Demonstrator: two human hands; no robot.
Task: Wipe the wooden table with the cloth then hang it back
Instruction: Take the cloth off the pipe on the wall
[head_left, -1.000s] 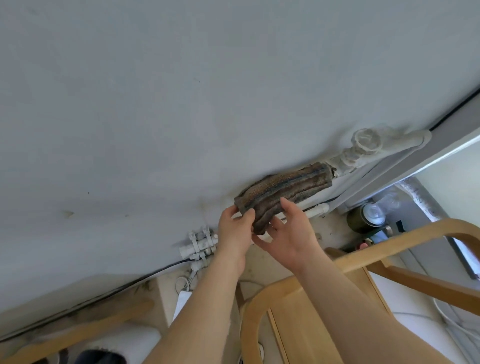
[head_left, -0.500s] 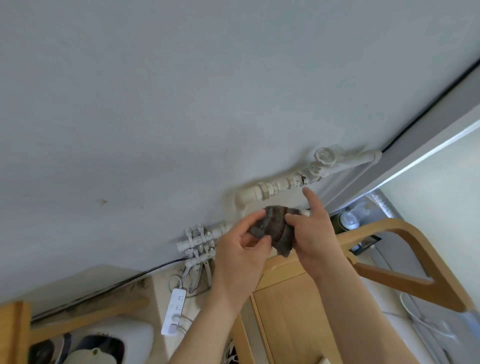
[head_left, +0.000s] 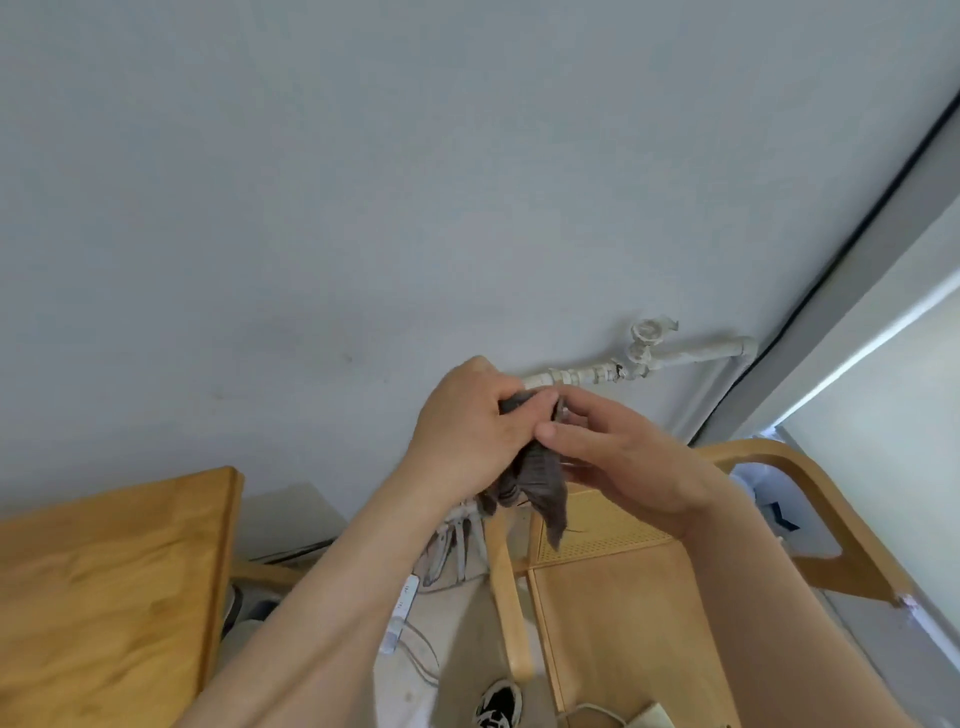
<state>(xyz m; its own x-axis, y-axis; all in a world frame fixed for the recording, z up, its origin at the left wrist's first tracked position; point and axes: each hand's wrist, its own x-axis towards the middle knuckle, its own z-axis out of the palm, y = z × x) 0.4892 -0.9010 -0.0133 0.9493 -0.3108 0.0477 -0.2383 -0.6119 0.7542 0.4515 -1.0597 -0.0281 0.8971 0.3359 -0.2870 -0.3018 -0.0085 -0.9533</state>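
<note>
The cloth (head_left: 540, 478) is off the wall pipe (head_left: 582, 373) and bunched between both hands, up and to the right of the wooden table (head_left: 104, 587), well apart from its top; the left hand (head_left: 467, 421) has its fingers curled round the gathered upper end, and the right hand (head_left: 623, 457) meets it there, thumb and fingers pinching the same bundle, so the two hands are together on it; the cloth's long axis runs about vertical, its loose tail pointing down, away from the pipe; the table lies down and left of the hands, its right edge running toward the wall, and the left hand is the nearer to it; judging from this, wiping has not begun, and the next move likely carries the cloth down-left onto the table top.
</note>
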